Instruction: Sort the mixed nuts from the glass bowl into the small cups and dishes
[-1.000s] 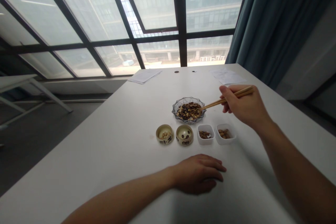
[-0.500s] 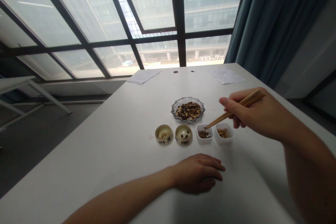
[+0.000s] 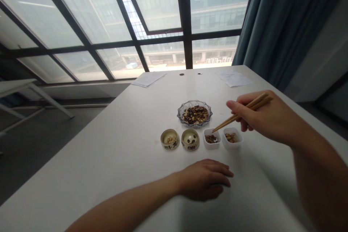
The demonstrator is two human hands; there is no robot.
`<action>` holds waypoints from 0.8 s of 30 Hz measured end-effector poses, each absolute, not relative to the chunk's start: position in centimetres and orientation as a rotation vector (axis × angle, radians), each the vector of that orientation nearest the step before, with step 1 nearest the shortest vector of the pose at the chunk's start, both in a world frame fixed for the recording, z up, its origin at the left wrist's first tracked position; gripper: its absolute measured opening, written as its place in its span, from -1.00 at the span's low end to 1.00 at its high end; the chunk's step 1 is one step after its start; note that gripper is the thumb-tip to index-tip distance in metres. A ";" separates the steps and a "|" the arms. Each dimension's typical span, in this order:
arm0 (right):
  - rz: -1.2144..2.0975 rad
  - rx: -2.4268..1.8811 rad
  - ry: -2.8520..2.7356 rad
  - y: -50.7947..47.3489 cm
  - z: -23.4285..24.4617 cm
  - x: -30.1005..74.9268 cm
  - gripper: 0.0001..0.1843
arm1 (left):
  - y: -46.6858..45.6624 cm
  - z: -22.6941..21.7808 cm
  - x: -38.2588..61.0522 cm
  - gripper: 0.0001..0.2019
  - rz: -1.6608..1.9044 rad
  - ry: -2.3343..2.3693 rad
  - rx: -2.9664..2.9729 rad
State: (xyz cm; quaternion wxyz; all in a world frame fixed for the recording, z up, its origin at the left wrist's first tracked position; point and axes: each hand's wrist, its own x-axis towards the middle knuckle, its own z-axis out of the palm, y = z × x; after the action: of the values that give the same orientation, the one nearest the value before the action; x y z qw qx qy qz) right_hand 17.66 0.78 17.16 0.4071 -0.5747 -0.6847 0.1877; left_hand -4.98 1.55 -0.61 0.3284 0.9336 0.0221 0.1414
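My right hand [image 3: 251, 114] grips a pair of wooden chopsticks [image 3: 239, 113], their tips close together over a white plastic cup [image 3: 216, 146] of dark brown seeds. I can make out nothing between the tips. Right of it, a second white cup [image 3: 233, 145] contains tan pieces. To the left stand two ceramic bowls with black characters: one bowl [image 3: 164, 141] holds several pale nuts, the other bowl [image 3: 188, 136] a few dark seeds. A scalloped glass dish [image 3: 179, 116] of mixed seeds and nuts lies behind. My left hand [image 3: 205, 180] rests flat on the table, fingers apart, in front of the cups.
The white table [image 3: 122, 145] reaches to the windows. Sheets of paper [image 3: 149, 78] lie at its far left corner, and more paper [image 3: 235, 78] at the far right. A blue curtain [image 3: 269, 25] hangs on the right. Another white table [image 3: 16, 86] stands at the left.
The chopstick tips have risen slightly, and the dark piece that was at them is no longer seen there. My right hand has shifted a little left; my left hand has stayed put.
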 end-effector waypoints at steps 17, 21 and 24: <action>0.334 -1.368 -1.654 2.8 16.0 17.5 -0.45 | 1.5 -0.7 -5.0 -0.74 0.356 0.079 2.433; 0.394 -1.368 -1.643 4.6 14.3 16.9 -0.46 | 1.5 -0.7 -5.0 -0.75 0.366 0.075 2.439; 0.459 -1.357 -1.648 6.0 12.6 16.3 -0.46 | 1.5 -0.7 -5.0 -0.75 0.376 0.068 2.442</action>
State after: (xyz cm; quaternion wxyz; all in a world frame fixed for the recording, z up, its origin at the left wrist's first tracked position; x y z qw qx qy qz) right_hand 16.32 5.97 12.58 0.4610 -0.5514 -0.6698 0.1865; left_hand -4.99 1.50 -0.70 0.3286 0.9331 0.0261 0.1436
